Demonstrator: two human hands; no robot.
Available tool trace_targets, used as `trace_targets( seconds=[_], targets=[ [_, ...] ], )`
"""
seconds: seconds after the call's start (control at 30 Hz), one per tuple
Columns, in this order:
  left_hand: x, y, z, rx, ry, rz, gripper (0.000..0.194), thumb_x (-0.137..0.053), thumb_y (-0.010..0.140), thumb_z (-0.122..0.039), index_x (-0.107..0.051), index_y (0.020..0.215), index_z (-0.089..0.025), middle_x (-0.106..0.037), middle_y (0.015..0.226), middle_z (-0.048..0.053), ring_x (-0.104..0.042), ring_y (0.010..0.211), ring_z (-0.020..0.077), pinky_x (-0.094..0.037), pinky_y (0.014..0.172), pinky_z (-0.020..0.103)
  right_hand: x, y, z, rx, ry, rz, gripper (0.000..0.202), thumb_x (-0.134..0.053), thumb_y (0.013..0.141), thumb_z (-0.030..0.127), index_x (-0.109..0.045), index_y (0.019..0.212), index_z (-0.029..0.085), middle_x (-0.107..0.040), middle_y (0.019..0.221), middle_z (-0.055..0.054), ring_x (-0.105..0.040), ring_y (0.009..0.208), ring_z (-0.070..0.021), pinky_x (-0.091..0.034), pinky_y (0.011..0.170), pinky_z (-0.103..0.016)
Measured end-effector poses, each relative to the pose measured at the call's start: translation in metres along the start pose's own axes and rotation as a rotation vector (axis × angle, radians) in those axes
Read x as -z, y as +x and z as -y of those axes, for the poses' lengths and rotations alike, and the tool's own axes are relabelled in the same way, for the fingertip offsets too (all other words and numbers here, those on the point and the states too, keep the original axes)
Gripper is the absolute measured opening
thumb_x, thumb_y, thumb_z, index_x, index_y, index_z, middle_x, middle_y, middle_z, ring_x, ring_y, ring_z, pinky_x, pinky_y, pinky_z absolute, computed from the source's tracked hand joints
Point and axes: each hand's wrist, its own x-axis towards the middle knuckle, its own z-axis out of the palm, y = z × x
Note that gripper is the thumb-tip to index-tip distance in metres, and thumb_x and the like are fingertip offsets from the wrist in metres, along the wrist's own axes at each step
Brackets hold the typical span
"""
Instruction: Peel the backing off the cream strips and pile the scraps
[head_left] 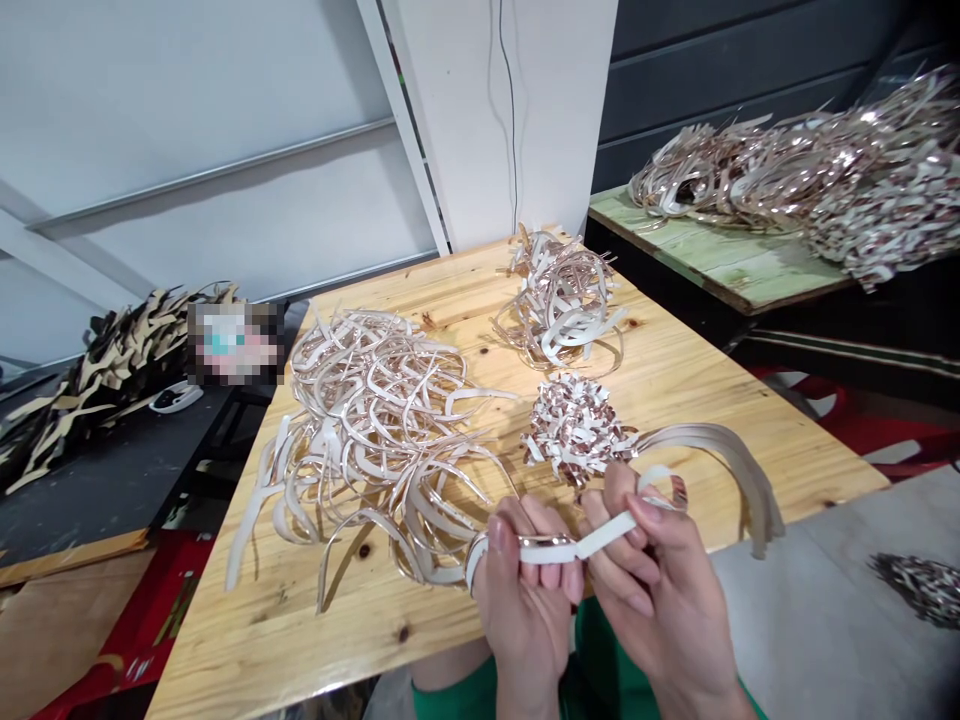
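Between my two hands runs a narrow white strip with a shiny rose-gold back. My left hand is closed round one length of it, the strip lying across the fingers under the thumb. The other end is pinched between thumb and fingers of my right hand, and its tip curls up in a loop. Just beyond my hands sits a clump of short folded pieces, white and rose gold. From its right side a bundle of long pale strips bends over the table edge. A tangled heap of loose strips lies to the left.
A smaller tangle of strips lies at the back of the wooden table. More shiny bundles rest on a green board at right. Black and tan strips cover a dark table at left. A clump lies at far right.
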Motion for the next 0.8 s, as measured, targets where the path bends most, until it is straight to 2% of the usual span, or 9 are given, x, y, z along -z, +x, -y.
trace_targets(
  seconds=[0.1,0.23,0.3,0.4,0.47,0.57,0.63,0.7,0.8],
  targets=[
    [0.002,0.001,0.0,-0.007,-0.057,0.096,0.061,-0.088,0.084,-0.055,-0.045,0.06,-0.021,-0.032,0.056,-0.008,-0.031,0.05,0.0097,-0.043,0.048,0.018,-0.004,-0.003,-0.003,0.06,0.067,0.017,0.039,-0.07,0.099,0.033,-0.05,0.068,0.021,-0.025,0.055,0.011,-0.011,0.041,-0.0053,-0.014,0.039,-0.02],
    [0.007,0.006,0.004,-0.28,0.115,0.162,0.061,-0.066,0.097,-0.068,-0.048,0.061,-0.022,-0.038,0.059,-0.004,-0.034,0.052,0.0129,-0.041,0.048,0.023,-0.002,-0.005,-0.002,0.117,0.006,0.068,0.043,-0.069,0.1,0.035,-0.047,0.065,0.022,-0.023,0.056,0.01,-0.013,0.042,-0.0071,-0.016,0.036,-0.019],
    [0.01,0.008,0.006,-0.404,0.257,0.199,0.066,-0.06,0.092,-0.082,-0.053,0.065,-0.022,-0.043,0.063,-0.002,-0.032,0.051,0.0128,-0.032,0.043,0.025,0.001,-0.005,0.0,0.114,-0.061,0.134,0.046,-0.07,0.099,0.035,-0.044,0.064,0.022,-0.023,0.057,0.01,-0.015,0.043,-0.0072,-0.018,0.037,-0.019],
    [0.016,0.009,0.006,-0.48,0.503,0.339,0.07,-0.061,0.082,-0.092,-0.051,0.072,-0.023,-0.044,0.068,-0.003,-0.033,0.053,0.0126,-0.026,0.045,0.028,0.005,-0.007,0.003,0.062,-0.154,0.204,0.047,-0.073,0.097,0.039,-0.044,0.064,0.022,-0.027,0.058,0.009,-0.02,0.044,-0.0067,-0.021,0.039,-0.02],
    [0.019,0.008,0.005,-0.537,0.708,0.424,0.065,-0.061,0.088,-0.086,-0.05,0.076,-0.023,-0.043,0.069,-0.003,-0.038,0.058,0.0139,-0.031,0.052,0.029,0.007,-0.009,0.003,0.022,-0.188,0.224,0.047,-0.074,0.096,0.043,-0.045,0.065,0.022,-0.03,0.058,0.009,-0.023,0.045,-0.0065,-0.021,0.04,-0.019],
    [0.027,0.005,0.004,-0.606,0.884,0.436,0.047,-0.051,0.108,-0.063,-0.053,0.081,-0.024,-0.046,0.071,-0.002,-0.046,0.063,0.0159,-0.036,0.062,0.03,0.008,-0.01,0.004,-0.017,-0.16,0.249,0.048,-0.074,0.095,0.043,-0.043,0.066,0.022,-0.031,0.057,0.009,-0.021,0.043,-0.0052,-0.02,0.039,-0.017],
    [0.032,0.004,0.004,-0.592,0.92,0.44,0.042,-0.043,0.113,-0.052,-0.054,0.084,-0.024,-0.051,0.073,-0.002,-0.049,0.067,0.0169,-0.037,0.066,0.03,0.008,-0.008,0.005,-0.03,-0.112,0.261,0.049,-0.072,0.096,0.043,-0.04,0.066,0.022,-0.028,0.054,0.01,-0.021,0.041,-0.0052,-0.02,0.038,-0.017],
    [0.033,0.003,0.003,-0.534,0.932,0.466,0.041,-0.042,0.114,-0.051,-0.054,0.086,-0.024,-0.054,0.076,-0.001,-0.051,0.069,0.017,-0.038,0.068,0.03,0.008,-0.007,0.007,-0.048,-0.089,0.261,0.048,-0.069,0.098,0.042,-0.039,0.066,0.023,-0.027,0.051,0.01,-0.026,0.038,-0.0065,-0.02,0.038,-0.018],
    [0.027,0.0,0.001,-0.489,0.917,0.428,0.044,-0.043,0.113,-0.054,-0.054,0.083,-0.024,-0.056,0.075,-0.001,-0.052,0.069,0.0164,-0.037,0.067,0.03,0.008,-0.005,0.01,-0.078,-0.091,0.225,0.047,-0.066,0.099,0.042,-0.038,0.067,0.024,-0.029,0.051,0.01,-0.03,0.037,-0.0078,-0.02,0.039,-0.02]
  ],
)
